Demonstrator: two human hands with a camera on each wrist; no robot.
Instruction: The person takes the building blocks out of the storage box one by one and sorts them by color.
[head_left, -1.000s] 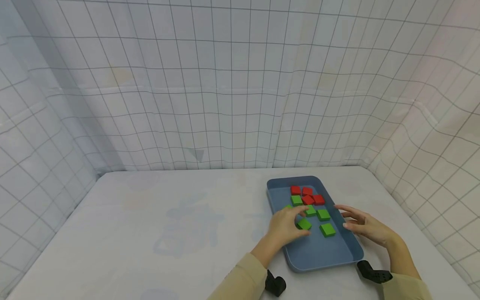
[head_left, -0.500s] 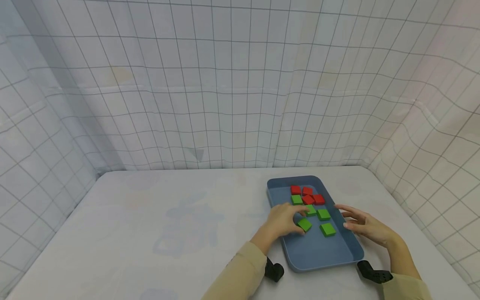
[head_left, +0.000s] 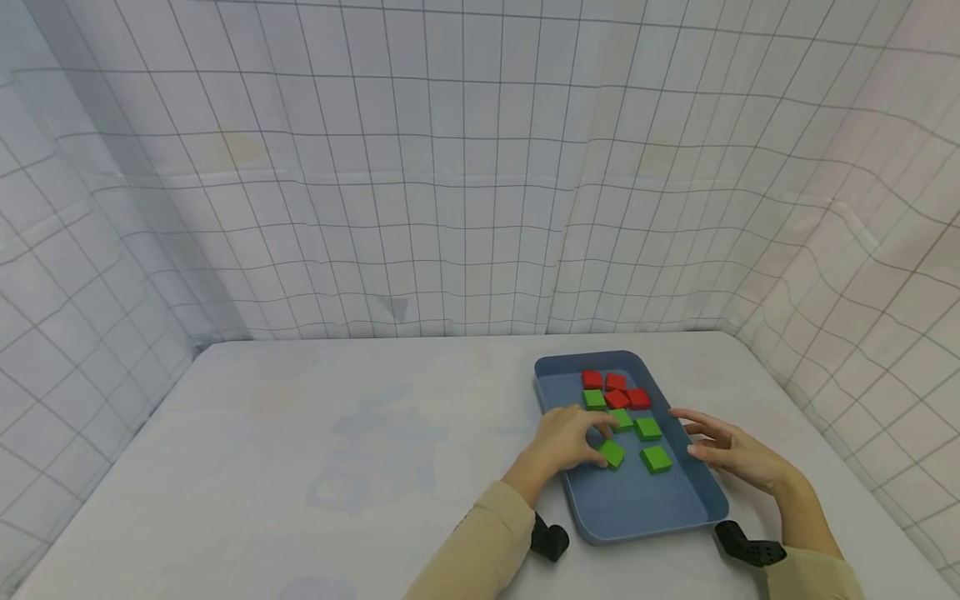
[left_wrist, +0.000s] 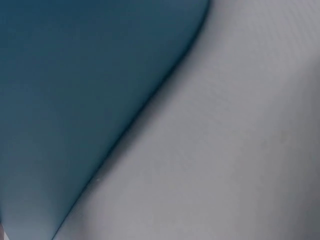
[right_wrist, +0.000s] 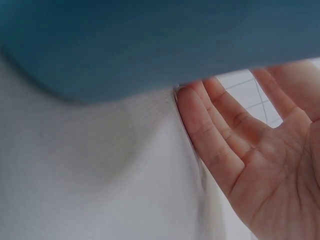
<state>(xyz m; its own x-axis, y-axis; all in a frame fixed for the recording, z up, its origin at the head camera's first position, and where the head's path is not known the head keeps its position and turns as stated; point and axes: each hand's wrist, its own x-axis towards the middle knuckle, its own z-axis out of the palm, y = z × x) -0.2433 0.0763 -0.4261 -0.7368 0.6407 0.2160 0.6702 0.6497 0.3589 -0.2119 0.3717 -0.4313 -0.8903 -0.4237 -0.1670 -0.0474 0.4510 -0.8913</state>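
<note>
A blue-grey tray [head_left: 645,508] lies on the right part of the white table, holding several small red and green blocks. My left hand [head_left: 564,437] reaches over its left rim and pinches a green block [head_left: 612,455], with the thumb against the block's left side and the fingertips close to its far corner. The right hand [head_left: 731,450] stays beside the right rim with loosely bent fingers and holds nothing; its palm and fingers [right_wrist: 215,155] show in the right wrist view. In the left wrist view, the tray [left_wrist: 75,90] fills the upper left and the hand is out of sight.
A red block [head_left: 592,380] and other red ones cluster at the tray's far end. Near them lie a green block [head_left: 594,400] and another green block [head_left: 656,459] closer in. Black wrist devices [head_left: 550,540] sit at both wrists. White grid-lined curtains [head_left: 480,167] surround the table.
My left hand has drawn its thumb in toward the fingers, against the green block. That block has turned and shifted slightly toward me. The right hand has stayed in place.
</note>
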